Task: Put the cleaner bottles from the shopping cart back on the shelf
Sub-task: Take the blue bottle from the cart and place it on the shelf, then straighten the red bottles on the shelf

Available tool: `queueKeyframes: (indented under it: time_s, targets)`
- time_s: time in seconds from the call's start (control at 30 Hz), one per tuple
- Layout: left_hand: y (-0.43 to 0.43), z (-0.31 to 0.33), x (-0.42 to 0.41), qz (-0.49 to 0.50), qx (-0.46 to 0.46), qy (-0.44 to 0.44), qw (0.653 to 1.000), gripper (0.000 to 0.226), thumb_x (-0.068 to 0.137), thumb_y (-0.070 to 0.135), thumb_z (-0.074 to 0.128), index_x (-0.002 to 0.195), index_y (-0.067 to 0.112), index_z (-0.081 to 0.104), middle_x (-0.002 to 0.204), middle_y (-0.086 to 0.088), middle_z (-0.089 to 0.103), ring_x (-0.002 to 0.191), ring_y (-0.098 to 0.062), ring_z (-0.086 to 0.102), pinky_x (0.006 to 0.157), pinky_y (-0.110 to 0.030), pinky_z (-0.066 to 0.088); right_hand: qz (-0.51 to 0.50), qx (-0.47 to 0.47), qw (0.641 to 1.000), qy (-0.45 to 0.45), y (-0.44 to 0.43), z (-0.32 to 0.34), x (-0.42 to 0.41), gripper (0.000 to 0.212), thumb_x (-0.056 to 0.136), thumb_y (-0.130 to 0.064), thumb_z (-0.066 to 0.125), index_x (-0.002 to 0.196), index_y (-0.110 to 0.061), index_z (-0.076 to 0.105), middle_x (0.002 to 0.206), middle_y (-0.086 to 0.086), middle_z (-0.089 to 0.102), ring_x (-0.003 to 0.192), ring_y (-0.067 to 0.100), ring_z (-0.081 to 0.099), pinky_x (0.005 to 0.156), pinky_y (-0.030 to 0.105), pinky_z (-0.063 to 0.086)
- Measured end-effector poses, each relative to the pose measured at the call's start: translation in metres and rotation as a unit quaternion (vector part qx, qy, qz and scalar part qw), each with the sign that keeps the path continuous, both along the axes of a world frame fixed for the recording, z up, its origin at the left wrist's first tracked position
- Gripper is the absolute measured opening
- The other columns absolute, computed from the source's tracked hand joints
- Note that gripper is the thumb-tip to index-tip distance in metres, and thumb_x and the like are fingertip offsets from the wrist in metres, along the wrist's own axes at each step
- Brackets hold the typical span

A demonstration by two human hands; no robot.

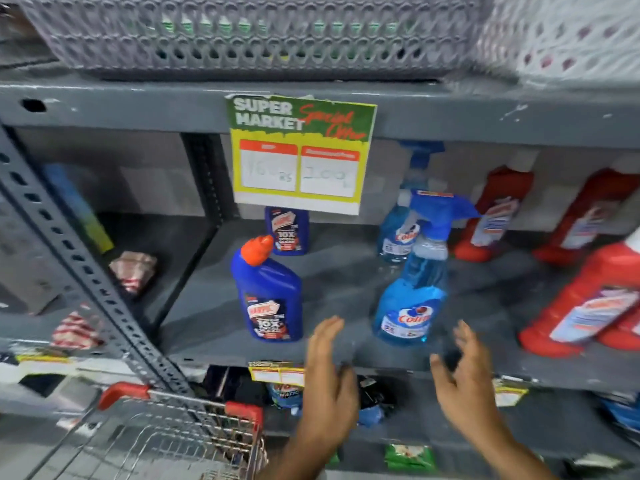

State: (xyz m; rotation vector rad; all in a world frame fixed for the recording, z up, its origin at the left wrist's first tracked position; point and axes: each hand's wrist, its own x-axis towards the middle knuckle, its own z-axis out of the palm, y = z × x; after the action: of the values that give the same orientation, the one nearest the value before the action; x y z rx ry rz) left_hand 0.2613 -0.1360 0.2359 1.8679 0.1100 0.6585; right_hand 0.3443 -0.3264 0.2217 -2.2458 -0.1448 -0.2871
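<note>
A light-blue spray bottle (412, 292) stands upright near the front edge of the grey metal shelf (346, 271). My left hand (329, 379) and my right hand (464, 386) hover just below and in front of it, both open, fingers spread, touching nothing. A dark-blue cleaner bottle with an orange cap (268, 296) stands to the left. A second dark-blue bottle (287, 230) and another spray bottle (398, 223) stand further back. Red cleaner bottles (585, 299) fill the right side. The shopping cart (166, 441) with red corners sits at bottom left; its contents are not visible.
A special-offer price card (299, 150) hangs from the shelf edge above. Perforated plastic baskets (242, 32) sit on the top shelf. A slotted grey upright (86, 271) runs diagonally at left, with folded cloths (133, 270) behind it. Packets lie on the lower shelf (408, 455).
</note>
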Motion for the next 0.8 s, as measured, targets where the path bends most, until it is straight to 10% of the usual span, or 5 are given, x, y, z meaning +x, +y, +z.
queueKeyframes:
  time_s: [0.1, 0.3, 0.53, 0.63, 0.8]
  targets:
    - [-0.029, 0.01, 0.046, -0.125, -0.086, 0.13, 0.98, 0.071, 0.085, -0.013, 0.042, 0.145, 0.018, 0.022, 0.155, 0.003, 0.027, 0.142, -0.004, 0.028, 0.119, -0.023, 0.022, 0.105, -0.005, 0.99, 0.092, -0.005, 0.008, 0.014, 0.061, 0.088, -0.011, 0.057, 0.142, -0.007, 0.03, 0.14, 0.01, 0.05, 0.123, 0.016, 0.049, 0.105, 0.03, 0.035]
    - [-0.033, -0.013, 0.072, -0.164, -0.102, 0.12, 0.974, 0.081, 0.068, -0.005, 0.039, 0.123, 0.054, 0.044, 0.127, 0.041, 0.054, 0.122, 0.015, 0.048, 0.105, -0.01, 0.038, 0.131, -0.015, 0.983, 0.127, -0.007, 0.006, 0.02, 0.06, 0.092, -0.02, 0.05, 0.146, -0.02, 0.025, 0.15, -0.003, 0.041, 0.134, 0.009, 0.04, 0.113, 0.03, 0.032]
    - [-0.046, -0.015, 0.058, -0.047, -0.119, 0.089, 0.988, 0.069, 0.078, -0.013, 0.041, 0.13, 0.032, 0.038, 0.145, -0.001, 0.045, 0.139, -0.025, 0.041, 0.11, -0.021, 0.037, 0.158, 0.038, 0.984, 0.075, -0.02, 0.007, 0.008, 0.069, 0.09, -0.017, 0.053, 0.148, -0.018, 0.016, 0.153, 0.002, 0.032, 0.139, 0.01, 0.032, 0.113, 0.02, 0.024]
    - [-0.076, -0.012, 0.041, 0.079, 0.062, -0.018, 0.995, 0.063, 0.072, 0.007, 0.044, 0.133, 0.021, 0.042, 0.148, -0.017, 0.04, 0.141, -0.031, 0.033, 0.115, -0.033, 0.029, 0.029, 0.112, 0.991, -0.061, -0.067, 0.01, 0.0, 0.057, 0.085, -0.016, 0.057, 0.137, -0.02, 0.034, 0.136, 0.002, 0.044, 0.128, 0.011, 0.042, 0.108, 0.012, 0.026]
    - [-0.207, -0.013, 0.056, -0.085, 0.086, -0.022, 0.992, 0.069, 0.075, 0.012, 0.048, 0.142, 0.02, 0.035, 0.157, -0.008, 0.028, 0.148, -0.019, 0.022, 0.12, -0.025, 0.018, -0.065, 0.103, 0.984, -0.127, -0.181, 0.007, 0.015, 0.065, 0.08, -0.018, 0.057, 0.138, -0.005, 0.032, 0.139, 0.011, 0.036, 0.129, 0.019, 0.037, 0.111, 0.02, 0.024]
